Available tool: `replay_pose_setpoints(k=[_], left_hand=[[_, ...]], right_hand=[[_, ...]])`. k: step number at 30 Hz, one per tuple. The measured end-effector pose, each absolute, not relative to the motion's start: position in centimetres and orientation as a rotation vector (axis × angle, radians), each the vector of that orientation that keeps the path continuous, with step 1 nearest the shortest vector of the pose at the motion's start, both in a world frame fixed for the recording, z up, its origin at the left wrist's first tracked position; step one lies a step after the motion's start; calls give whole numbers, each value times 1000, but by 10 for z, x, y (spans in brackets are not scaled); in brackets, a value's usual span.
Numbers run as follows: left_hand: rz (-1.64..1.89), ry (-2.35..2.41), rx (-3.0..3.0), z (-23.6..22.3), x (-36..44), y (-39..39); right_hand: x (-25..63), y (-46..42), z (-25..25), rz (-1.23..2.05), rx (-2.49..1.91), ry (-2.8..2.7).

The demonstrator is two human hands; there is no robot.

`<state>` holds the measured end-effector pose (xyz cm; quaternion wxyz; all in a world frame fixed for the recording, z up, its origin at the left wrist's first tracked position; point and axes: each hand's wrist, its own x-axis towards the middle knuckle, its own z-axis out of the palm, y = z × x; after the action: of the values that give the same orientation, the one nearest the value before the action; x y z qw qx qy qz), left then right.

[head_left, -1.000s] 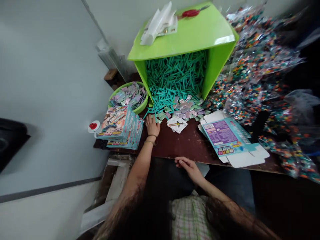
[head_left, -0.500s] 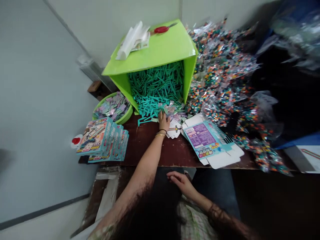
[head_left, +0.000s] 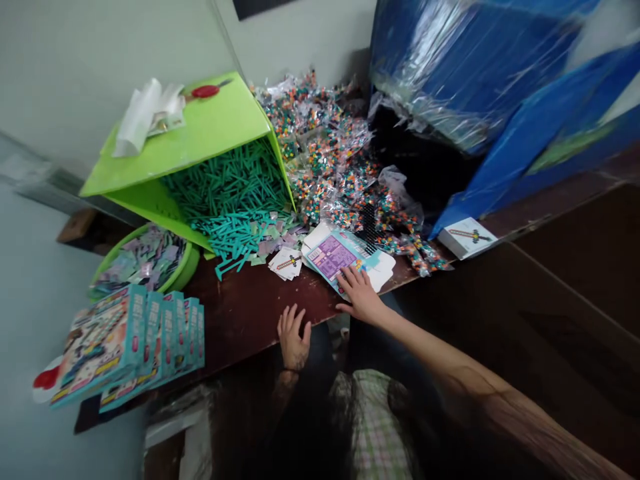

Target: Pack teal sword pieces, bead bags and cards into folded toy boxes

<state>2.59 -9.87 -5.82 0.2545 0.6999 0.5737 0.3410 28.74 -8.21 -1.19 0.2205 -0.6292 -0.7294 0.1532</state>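
My right hand (head_left: 361, 293) lies with spread fingers on a flattened teal and purple box (head_left: 333, 257) near the table's front edge. At the table edge to its left, my left hand (head_left: 294, 337) rests open, fingers apart, with nothing in it. Just beyond the left hand is a small stack of white cards (head_left: 286, 264) printed with a pixel sword. Behind the cards, small pastel packets (head_left: 280, 233) lie loose beside a spill of teal plastic sticks (head_left: 233, 233), which comes out of a green bin (head_left: 200, 143) tipped on its side.
Filled teal boxes (head_left: 125, 347) stand in a row at the left front, by a green basket (head_left: 187, 267) of packets. Bags of colourful beads (head_left: 325, 153) are heaped behind the flat box. Red-handled scissors (head_left: 205, 91) lie on the bin. A blue crate (head_left: 480, 180) and white card stack (head_left: 467, 238) are right.
The view has swung to the right. My left hand has drawn back from the cards and packets to the table edge. My right hand has risen from my lap onto the flat box.
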Motion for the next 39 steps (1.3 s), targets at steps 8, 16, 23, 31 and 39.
replay_pose_setpoints(k=[8, 16, 23, 31, 39], left_hand=[[911, 1109, 1067, -24, 56, -115], [1066, 1075, 744, 4, 52, -109], [968, 1173, 960, -11, 48, -176], [1458, 1418, 1232, 18, 21, -170], [1266, 1396, 1346, 44, -3, -169]], right_hand=[[242, -126, -18, 357, -1650, -2023], [216, -191, -5, 407, -1451, -1888], [225, -169, 27, 629, -1537, -1530], [196, -183, 38, 1060, -1269, -1387], [189, -206, 6, 920, -1303, -1242]])
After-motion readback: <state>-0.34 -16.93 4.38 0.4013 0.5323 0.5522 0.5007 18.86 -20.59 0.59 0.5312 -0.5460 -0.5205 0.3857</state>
